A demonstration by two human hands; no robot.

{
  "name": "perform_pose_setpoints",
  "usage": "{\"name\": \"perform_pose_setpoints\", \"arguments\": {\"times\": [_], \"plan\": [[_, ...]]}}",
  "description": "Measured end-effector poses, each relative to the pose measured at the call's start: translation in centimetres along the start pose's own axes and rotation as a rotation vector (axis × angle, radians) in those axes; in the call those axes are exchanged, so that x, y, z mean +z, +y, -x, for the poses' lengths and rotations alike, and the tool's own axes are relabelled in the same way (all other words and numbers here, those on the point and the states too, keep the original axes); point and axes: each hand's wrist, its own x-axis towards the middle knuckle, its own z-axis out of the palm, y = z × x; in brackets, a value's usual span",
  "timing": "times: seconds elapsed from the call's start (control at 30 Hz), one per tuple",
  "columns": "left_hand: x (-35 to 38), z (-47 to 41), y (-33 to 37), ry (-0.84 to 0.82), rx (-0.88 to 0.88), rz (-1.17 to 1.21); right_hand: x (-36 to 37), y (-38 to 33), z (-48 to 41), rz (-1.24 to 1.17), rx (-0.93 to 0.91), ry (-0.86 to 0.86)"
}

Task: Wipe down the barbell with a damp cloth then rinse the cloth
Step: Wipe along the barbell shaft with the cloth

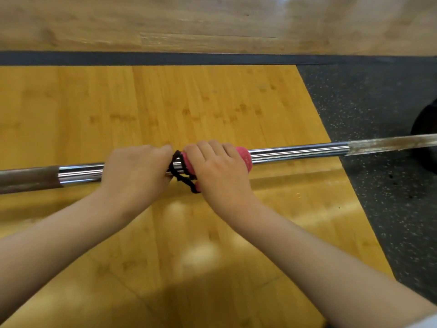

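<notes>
A chrome barbell [298, 153] runs across the view from left to right, with duller knurled stretches at both ends. A pink cloth [243, 158] with a black edge is wrapped round the bar near its middle. My right hand [217, 171] grips the cloth and the bar from above, fingers curled over the far side. Right beside it, my left hand [134, 171] grips the bare bar, its thumb side touching the cloth's black edge.
Under the bar lies a yellow wooden lifting platform [165, 102]. Dark speckled rubber flooring [390, 197] flanks it on the right. A black weight plate [425, 131] shows at the right edge. Lighter wood floor lies beyond a dark strip at the top.
</notes>
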Motion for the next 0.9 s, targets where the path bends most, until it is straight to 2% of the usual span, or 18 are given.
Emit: {"name": "perform_pose_setpoints", "arguments": {"times": [0.07, 0.1, 0.2, 0.27, 0.33, 0.37, 0.43, 0.47, 0.53, 0.63, 0.73, 0.87, 0.9], "plan": [[-0.7, -0.7, -0.1, -0.199, -0.033, 0.013, -0.3, 2.0, 0.6, 0.026, -0.016, -0.01], [-1.1, -1.5, -0.3, -0.351, -0.04, 0.06, -0.3, 3.2, 1.0, 0.041, -0.025, -0.002], [-2.5, -4.2, -1.3, -0.806, -0.071, 0.385, -0.3, 6.1, 2.1, 0.098, -0.036, 0.019], [-3.0, -4.9, -1.7, -0.943, -0.097, 0.5, 0.1, 6.0, 2.2, 0.124, -0.006, 0.046], [-3.2, -4.0, -1.3, -0.846, -0.111, 0.398, 0.5, 5.0, 1.9, 0.124, 0.06, 0.077], [-2.9, -3.1, -0.9, -0.68, -0.109, 0.272, 0.6, 4.3, 1.7, 0.121, 0.088, 0.084], [-1.8, -1.0, 0.3, -0.227, -0.028, 0.072, 0.7, 3.0, 1.2, 0.116, 0.103, 0.082], [-1.3, -0.2, 0.9, -0.085, 0.021, 0.043, 0.7, 2.3, 0.9, 0.112, 0.098, 0.083], [-0.3, 0.7, 1.5, 0.045, 0.078, 0.037, 0.8, 0.6, 0.3, 0.096, 0.096, 0.083], [0.3, 0.3, 1.3, 0.133, 0.075, -0.016, 0.9, -1.0, -0.3, 0.075, 0.106, 0.117], [0.6, -0.1, 0.9, 0.117, 0.055, -0.059, 0.8, 0.2, 0.0, 0.04, 0.018, 0.157], [0.0, -1.0, 0.6, -0.06, 0.089, -0.018, 0.0, 5.2, 2.0, 0.063, 0.015, 0.142], [-0.5, -1.7, 0.4, -0.202, 0.052, 0.044, -0.2, 6.7, 2.4, 0.091, 0.028, 0.142]]}}
